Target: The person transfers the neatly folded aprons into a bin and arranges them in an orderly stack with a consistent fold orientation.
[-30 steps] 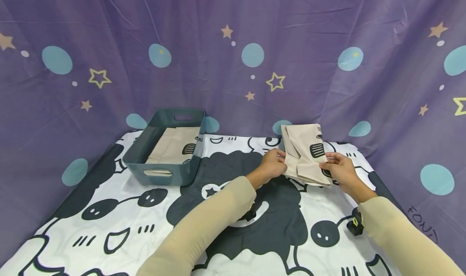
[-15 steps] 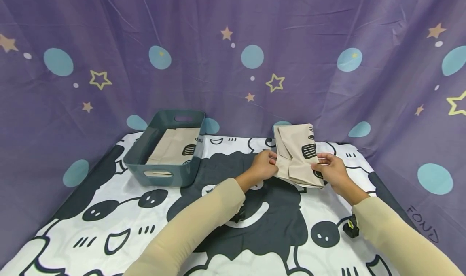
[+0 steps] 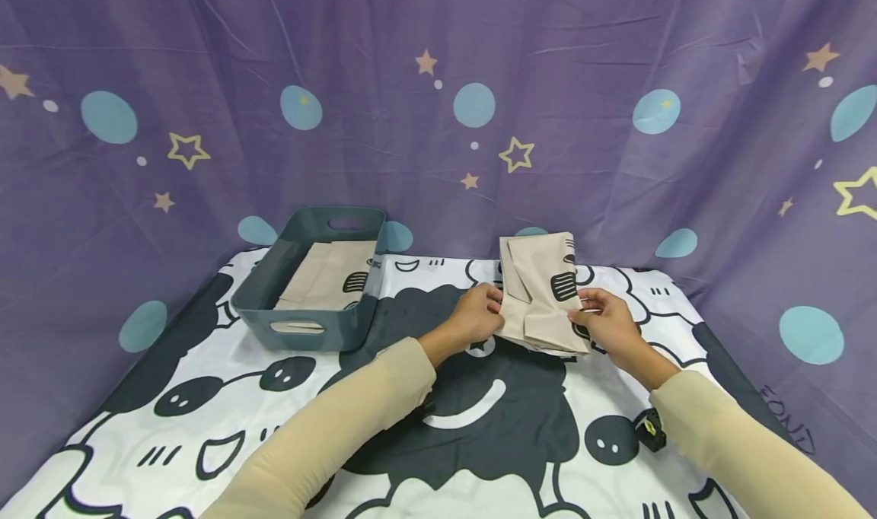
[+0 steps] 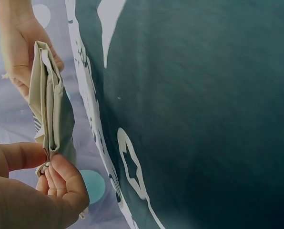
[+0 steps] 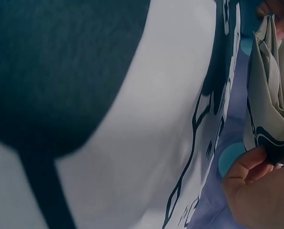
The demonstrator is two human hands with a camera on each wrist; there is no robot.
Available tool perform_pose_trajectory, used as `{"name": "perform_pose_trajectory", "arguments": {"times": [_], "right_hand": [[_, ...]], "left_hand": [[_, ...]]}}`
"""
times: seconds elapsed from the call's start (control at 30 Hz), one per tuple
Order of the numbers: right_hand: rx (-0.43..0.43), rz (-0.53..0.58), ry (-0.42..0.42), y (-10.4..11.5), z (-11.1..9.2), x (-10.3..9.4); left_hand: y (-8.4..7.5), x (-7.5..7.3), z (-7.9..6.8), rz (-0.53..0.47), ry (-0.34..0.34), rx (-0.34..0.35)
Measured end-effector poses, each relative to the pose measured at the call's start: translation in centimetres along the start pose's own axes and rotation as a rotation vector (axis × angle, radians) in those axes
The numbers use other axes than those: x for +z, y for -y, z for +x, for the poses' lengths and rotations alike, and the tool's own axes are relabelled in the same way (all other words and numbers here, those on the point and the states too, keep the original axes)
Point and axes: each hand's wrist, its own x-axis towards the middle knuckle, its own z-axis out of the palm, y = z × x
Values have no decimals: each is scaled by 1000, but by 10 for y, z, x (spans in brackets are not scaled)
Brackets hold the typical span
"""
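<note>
A folded beige cloth [image 3: 537, 291] with black printed utensil shapes is held up above the far right part of the table. My left hand [image 3: 477, 313] pinches its left edge between thumb and fingers. On the other side, my right hand [image 3: 610, 325] grips the lower right edge. Several stacked layers of the cloth [image 4: 51, 100] show edge-on in the left wrist view. In the right wrist view the layers of the cloth [image 5: 270, 86] spread slightly, and the right thumb presses near a black print.
A blue-grey plastic bin [image 3: 342, 332] with handle holes stands at the back left. Inside it lies another folded beige cloth [image 3: 325, 275] with similar prints. A black-and-white patterned cover [image 3: 473, 443] lies over the table, and a purple curtain [image 3: 384, 47] hangs behind.
Both hands have moved left together, carrying the folded cloth from the right toward the middle. The bin and its cloth have stayed in place.
</note>
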Motion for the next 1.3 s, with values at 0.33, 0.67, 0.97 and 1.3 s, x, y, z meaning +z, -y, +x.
{"name": "perform_pose_trajectory", "arguments": {"times": [0.33, 0.67, 0.97, 1.3], "right_hand": [[-14, 6, 29, 5, -1, 20], [-49, 15, 21, 15, -4, 41], [-53, 6, 34, 20, -6, 56], [-60, 60, 52, 27, -10, 72]], "left_hand": [[9, -21, -13, -22, 6, 23], [17, -39, -23, 12, -9, 21], [24, -54, -32, -1, -31, 14], [31, -71, -42, 30, -24, -17]]}}
